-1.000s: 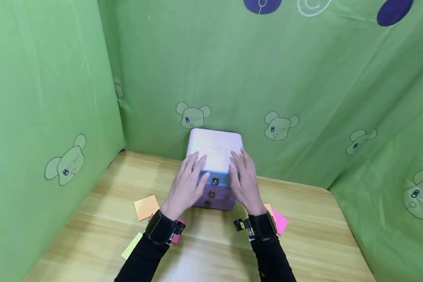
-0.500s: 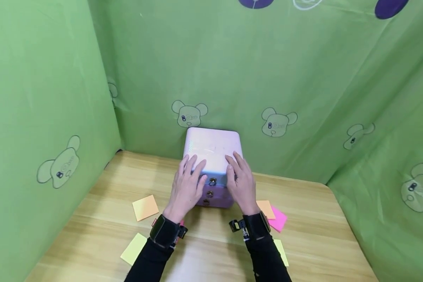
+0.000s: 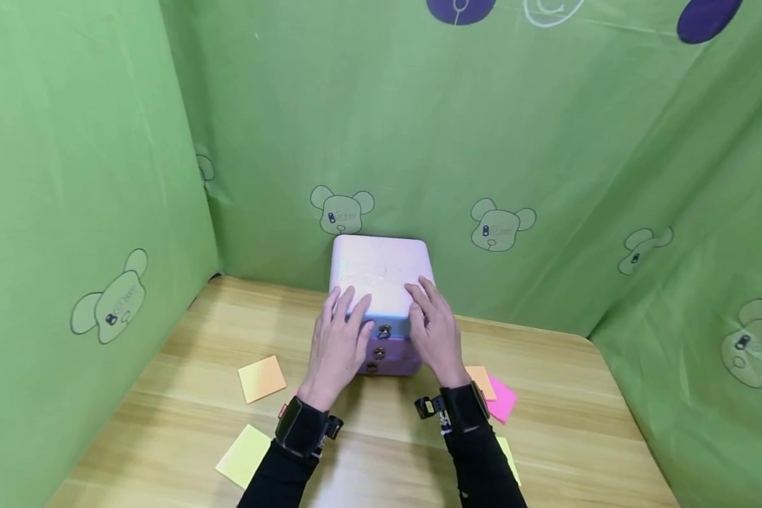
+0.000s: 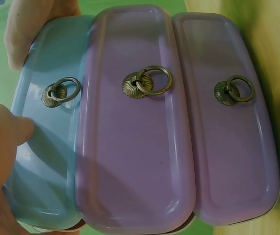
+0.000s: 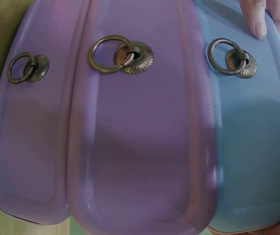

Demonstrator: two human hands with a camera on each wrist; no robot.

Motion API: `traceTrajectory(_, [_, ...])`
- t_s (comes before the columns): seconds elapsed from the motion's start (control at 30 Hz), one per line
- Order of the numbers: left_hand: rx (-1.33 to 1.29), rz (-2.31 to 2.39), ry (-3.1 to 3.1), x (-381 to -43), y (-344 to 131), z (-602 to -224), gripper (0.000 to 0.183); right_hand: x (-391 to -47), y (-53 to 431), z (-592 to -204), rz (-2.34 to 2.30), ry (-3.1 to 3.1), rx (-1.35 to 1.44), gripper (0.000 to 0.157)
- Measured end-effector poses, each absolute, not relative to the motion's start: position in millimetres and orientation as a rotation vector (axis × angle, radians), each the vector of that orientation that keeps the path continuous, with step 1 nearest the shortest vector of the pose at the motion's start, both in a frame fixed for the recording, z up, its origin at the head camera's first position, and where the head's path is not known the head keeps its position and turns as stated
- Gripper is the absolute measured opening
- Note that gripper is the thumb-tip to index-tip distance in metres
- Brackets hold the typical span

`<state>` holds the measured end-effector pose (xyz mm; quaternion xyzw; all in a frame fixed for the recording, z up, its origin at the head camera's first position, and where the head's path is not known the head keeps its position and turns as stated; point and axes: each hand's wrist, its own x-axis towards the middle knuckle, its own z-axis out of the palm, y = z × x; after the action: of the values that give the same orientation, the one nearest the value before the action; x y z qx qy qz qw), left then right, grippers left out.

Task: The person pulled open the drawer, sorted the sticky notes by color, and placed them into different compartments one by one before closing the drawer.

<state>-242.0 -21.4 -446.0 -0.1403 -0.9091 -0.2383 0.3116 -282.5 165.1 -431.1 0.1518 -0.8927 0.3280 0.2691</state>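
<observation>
A small three-drawer box with a pale pink top (image 3: 384,264) stands against the back cloth. Its top drawer (image 4: 54,132) is light blue; the middle drawer (image 4: 135,142) and bottom drawer (image 4: 233,142) are purple. Each front bears a brass ring pull. My left hand (image 3: 333,353) rests on the box's front left, fingers spread over the top and thumb (image 4: 24,129) at the blue front. At the front right lies my right hand (image 3: 438,335), fingers on the top edge and thumb near the blue front. All drawers look closed.
Left on the wooden table (image 3: 184,395) lie an orange note (image 3: 262,379) and a yellow note (image 3: 244,455). To the right are another orange note (image 3: 482,383), a pink note (image 3: 503,400) and a partly hidden yellow note (image 3: 508,458). Green cloth (image 3: 406,127) encloses the back and sides.
Both hands have drawn slightly toward the front of the box and still touch it. The box's back edge looks more level. My left forearm has shifted right, uncovering more of the yellow note.
</observation>
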Motion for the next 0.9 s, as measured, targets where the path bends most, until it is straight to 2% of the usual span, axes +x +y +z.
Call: traceTrajectory(0.9, [-0.33, -0.474, -2.389, -238.7, -8.4, -448.0, 0.046, -296.6, 184.1, -432.0, 0.99, -2.439, 0.534, 0.039])
